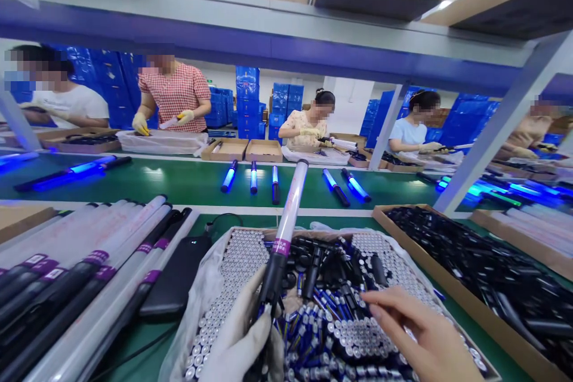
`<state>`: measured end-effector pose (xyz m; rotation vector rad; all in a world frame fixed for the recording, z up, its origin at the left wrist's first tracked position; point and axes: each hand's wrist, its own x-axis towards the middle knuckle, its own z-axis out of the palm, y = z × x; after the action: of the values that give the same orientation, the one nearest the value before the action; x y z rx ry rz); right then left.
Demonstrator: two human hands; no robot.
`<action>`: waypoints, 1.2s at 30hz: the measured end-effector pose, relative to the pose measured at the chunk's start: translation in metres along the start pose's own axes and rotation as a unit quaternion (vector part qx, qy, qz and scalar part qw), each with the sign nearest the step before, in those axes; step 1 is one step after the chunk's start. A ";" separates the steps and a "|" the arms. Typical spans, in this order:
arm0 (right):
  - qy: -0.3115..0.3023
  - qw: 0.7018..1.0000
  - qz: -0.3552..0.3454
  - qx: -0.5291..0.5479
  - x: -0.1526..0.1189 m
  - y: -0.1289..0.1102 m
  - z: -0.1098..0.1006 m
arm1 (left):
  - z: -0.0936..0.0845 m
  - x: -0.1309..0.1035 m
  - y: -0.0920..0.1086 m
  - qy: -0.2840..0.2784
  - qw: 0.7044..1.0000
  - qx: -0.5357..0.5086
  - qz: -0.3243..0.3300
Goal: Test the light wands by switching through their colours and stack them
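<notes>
My left hand (244, 331), in a white glove, is wrapped round the black handle of a light baton (290, 209). The baton tilts up and away, with a clear unlit tube, a purple label band and a black cap. My bare right hand (421, 334) is over the battery box, thumb and forefinger tips nearly together in a pinch. Whatever lies between those tips is too small to make out. Below both hands, the plastic-lined box (197, 304) holds many batteries (308, 325), some upright in packed rows, others loose and blue, among black plastic parts (313, 271).
Unlit batons (129, 233) lie stacked at left beside a black power bank (176, 277). A carton of black parts (474, 274) stands at right. Blue-lit batons (253, 178) lie on the green conveyor (201, 182). Several co-workers sit or stand beyond it. A shelf beam (268, 30) crosses overhead.
</notes>
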<state>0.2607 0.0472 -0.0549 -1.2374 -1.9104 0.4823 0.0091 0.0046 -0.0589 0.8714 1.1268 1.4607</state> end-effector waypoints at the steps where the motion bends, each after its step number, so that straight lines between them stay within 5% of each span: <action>1: -0.013 1.000 0.003 -0.023 0.011 0.000 -0.005 | 0.001 0.001 0.000 0.003 1.000 -0.013 -0.012; 5: -0.138 0.983 -0.052 -0.107 0.052 -0.008 0.008 | 0.002 -0.001 0.000 0.017 0.998 -0.040 -0.039; 10: -0.270 0.923 -0.180 -0.208 0.088 -0.010 0.048 | 0.000 -0.008 0.006 -0.008 1.000 -0.026 -0.010; 15: -0.316 0.885 -0.225 -0.256 0.099 -0.009 0.061 | 0.001 -0.007 0.010 0.006 0.999 -0.038 0.013; 25: -0.378 0.864 -0.186 -0.278 0.100 -0.018 0.053 | 0.000 -0.011 0.007 -0.016 0.996 -0.082 0.022; 31: -0.365 0.885 -0.155 -0.245 0.092 -0.021 0.050 | 0.000 -0.014 0.008 -0.025 0.994 -0.099 0.038; 36: -0.229 0.964 -0.109 -0.078 0.069 -0.051 0.035 | 0.002 -0.013 0.008 -0.002 0.995 -0.093 0.043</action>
<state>0.1898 0.0887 -0.0139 -1.0562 -2.4857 0.5425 0.0107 -0.0075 -0.0504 0.7993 0.9415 1.6062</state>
